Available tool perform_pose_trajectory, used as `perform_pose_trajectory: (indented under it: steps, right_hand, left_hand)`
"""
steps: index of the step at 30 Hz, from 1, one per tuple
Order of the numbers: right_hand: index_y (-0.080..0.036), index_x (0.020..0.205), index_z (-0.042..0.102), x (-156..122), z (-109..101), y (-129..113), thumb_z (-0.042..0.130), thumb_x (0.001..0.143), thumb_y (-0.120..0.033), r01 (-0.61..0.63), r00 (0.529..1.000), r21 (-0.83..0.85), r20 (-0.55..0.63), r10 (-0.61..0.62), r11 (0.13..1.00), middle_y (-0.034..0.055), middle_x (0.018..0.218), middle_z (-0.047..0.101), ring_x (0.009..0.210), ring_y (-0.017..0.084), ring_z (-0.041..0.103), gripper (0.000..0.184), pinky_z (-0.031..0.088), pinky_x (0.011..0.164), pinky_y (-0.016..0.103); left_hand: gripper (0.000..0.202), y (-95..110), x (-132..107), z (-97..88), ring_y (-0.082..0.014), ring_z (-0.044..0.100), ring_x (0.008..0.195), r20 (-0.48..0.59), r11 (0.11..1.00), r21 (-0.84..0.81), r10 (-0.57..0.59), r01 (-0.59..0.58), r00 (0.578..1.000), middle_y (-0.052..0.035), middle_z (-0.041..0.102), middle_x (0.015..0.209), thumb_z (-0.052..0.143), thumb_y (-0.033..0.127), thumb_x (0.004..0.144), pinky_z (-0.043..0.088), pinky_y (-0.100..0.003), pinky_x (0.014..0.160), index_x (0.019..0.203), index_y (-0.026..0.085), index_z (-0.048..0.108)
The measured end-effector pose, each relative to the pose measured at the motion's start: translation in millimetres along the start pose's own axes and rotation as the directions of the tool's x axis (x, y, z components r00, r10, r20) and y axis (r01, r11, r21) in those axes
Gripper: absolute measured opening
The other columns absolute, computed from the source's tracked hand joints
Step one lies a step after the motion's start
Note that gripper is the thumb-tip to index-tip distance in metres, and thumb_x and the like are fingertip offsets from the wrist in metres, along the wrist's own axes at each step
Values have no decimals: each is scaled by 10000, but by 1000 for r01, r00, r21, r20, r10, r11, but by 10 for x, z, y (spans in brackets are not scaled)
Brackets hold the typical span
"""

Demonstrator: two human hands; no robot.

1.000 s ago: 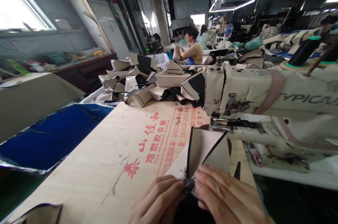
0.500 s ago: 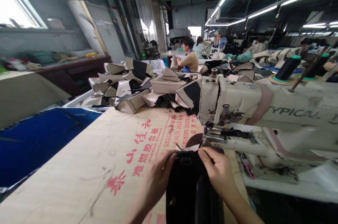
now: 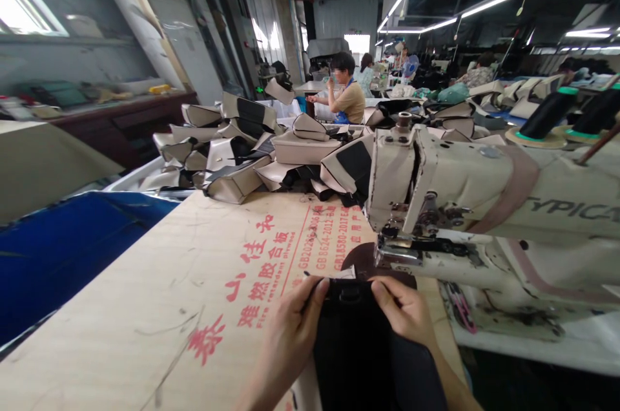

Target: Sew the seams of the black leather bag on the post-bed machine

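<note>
A black panel (image 3: 353, 349) with a small raised slot near its top edge hangs between my hands, close to me over the board. My left hand (image 3: 293, 327) pinches its upper left corner, thumb against fingers. The upper right corner is gripped by my right hand (image 3: 404, 311), closed in the same way. A pale strip (image 3: 343, 273) sticks up behind the top edge. Along the lower left, a light beige part shows beside the black. The panel's lower end runs out of view. Just beyond my right hand stands a sewing machine (image 3: 440, 185).
A plywood board (image 3: 194, 295) with red lettering forms the worktop. Beige and black sewn pieces (image 3: 300, 149) are heaped behind it. Black thread cones (image 3: 547, 114) stand on the right, blue sheeting (image 3: 72, 256) lies left, and a co-worker (image 3: 351, 97) sits farther back.
The black panel has turned, so its face looks broader and a dark flap shows under my right wrist. Both hands keep their hold on the top corners. The view has shifted slightly.
</note>
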State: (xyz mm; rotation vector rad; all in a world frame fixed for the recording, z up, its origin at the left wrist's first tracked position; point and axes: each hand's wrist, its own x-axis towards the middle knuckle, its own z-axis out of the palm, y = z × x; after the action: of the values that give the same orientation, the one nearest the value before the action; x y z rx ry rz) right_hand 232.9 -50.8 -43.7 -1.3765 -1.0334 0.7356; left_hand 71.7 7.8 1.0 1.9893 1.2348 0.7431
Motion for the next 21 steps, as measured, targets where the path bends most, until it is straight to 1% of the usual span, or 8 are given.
perform_pose_trajectory:
  steps: [4, 8, 11, 14, 16, 18, 20, 21]
  right_hand:
    - [-162, 846, 689, 7, 18, 15, 501, 831, -455, -2, 1000, 16, -1, 2, 1000, 27, 743, 657, 659, 145, 595, 349, 437, 592, 181]
    - [-165, 848, 691, -24, 16, -111, 498, 842, -421, 42, 999, 28, 25, -42, 999, 19, 712, 646, 656, 138, 586, 320, 428, 580, 176]
    - [-168, 868, 694, -51, 3, -208, 507, 843, -386, 69, 996, 39, 51, -71, 997, 19, 736, 653, 674, 138, 589, 288, 434, 604, 180]
    - [-175, 870, 696, -57, 4, -234, 512, 842, -373, 75, 995, 47, 67, -78, 996, 21, 778, 663, 710, 142, 599, 272, 443, 641, 183]
    - [-178, 859, 696, -52, 0, -212, 523, 832, -389, 61, 995, 40, 81, -64, 997, 21, 768, 662, 701, 142, 600, 274, 447, 643, 186]
    - [-172, 865, 691, -62, -38, -170, 521, 824, -430, 17, 996, 44, 90, -21, 999, 34, 767, 661, 703, 153, 604, 311, 462, 652, 201]
    - [-166, 898, 684, -120, -135, -114, 508, 815, -486, -44, 998, 56, 51, 41, 997, 60, 831, 666, 765, 179, 617, 375, 486, 697, 233]
    - [-164, 916, 680, -178, -202, -76, 500, 809, -512, -71, 997, 59, 11, 70, 996, 76, 872, 666, 804, 196, 622, 406, 496, 718, 254]
  left_hand:
    - [280, 2, -3, 21, -125, 512, 617, -21, 1000, -12, -5, 5, 1000, 23, 549, 635, 410, 383, 866, 373, -185, 570, 717, 187, 543]
    - [290, 26, -39, -7, -118, 492, 599, -48, 999, -48, -26, 24, 998, 29, 517, 613, 410, 392, 863, 373, -181, 564, 694, 185, 521]
    - [284, 47, -79, -41, -118, 496, 615, -80, 997, -55, -49, 45, 996, 33, 510, 616, 421, 402, 859, 375, -177, 577, 701, 187, 518]
    - [285, 72, -111, -33, -118, 501, 620, -91, 997, -60, -48, 43, 995, 36, 517, 614, 425, 411, 855, 376, -171, 568, 712, 190, 532]
    - [297, 97, -118, -11, -119, 504, 610, -101, 998, -52, -44, 39, 994, 38, 520, 605, 424, 421, 851, 376, -169, 553, 702, 190, 535]
    - [310, 112, -107, -17, -121, 509, 606, -119, 999, -28, -45, 42, 992, 38, 530, 600, 427, 434, 844, 381, -171, 554, 695, 188, 543]
    - [323, 78, -79, -101, -128, 516, 614, -170, 998, 0, -67, 68, 983, 35, 547, 601, 435, 452, 834, 388, -177, 564, 703, 186, 561]
    - [329, 28, -66, -182, -133, 520, 623, -222, 995, 14, -92, 98, 971, 32, 555, 605, 442, 465, 827, 391, -180, 566, 716, 185, 573]
